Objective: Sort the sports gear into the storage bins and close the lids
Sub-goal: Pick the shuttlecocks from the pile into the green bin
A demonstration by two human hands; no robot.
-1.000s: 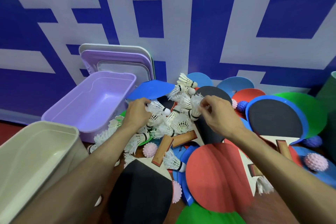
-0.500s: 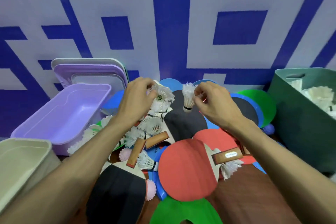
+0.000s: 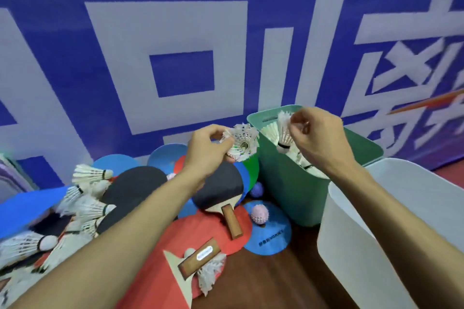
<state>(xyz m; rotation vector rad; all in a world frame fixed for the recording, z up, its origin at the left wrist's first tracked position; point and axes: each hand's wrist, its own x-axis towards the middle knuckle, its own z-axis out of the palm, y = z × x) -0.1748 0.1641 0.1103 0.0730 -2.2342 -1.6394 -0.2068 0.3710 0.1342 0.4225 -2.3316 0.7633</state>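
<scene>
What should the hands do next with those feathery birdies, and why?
Probably the right hand should let go of its shuttlecock: it hangs over the open green bin, which already holds shuttlecocks. The left hand grips another shuttlecock just short of the bin's rim, so that one likely goes in next.

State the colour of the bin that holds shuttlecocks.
The bin is green, clearest in the head view.

Blue wall (image 3: 175, 32) with large pale-grey block characters, green bin (image 3: 288, 183), white bin (image 3: 376, 246), white shuttlecocks (image 3: 85, 208) banded black, black paddle (image 3: 221, 190), red paddle (image 3: 206, 231), tan wooden handle (image 3: 232, 224), blue disc (image 3: 271, 241), pink spiky ball (image 3: 259, 213), blue spiky ball (image 3: 256, 189), and reddish-brown wood-grain surface (image 3: 271, 281).
</scene>
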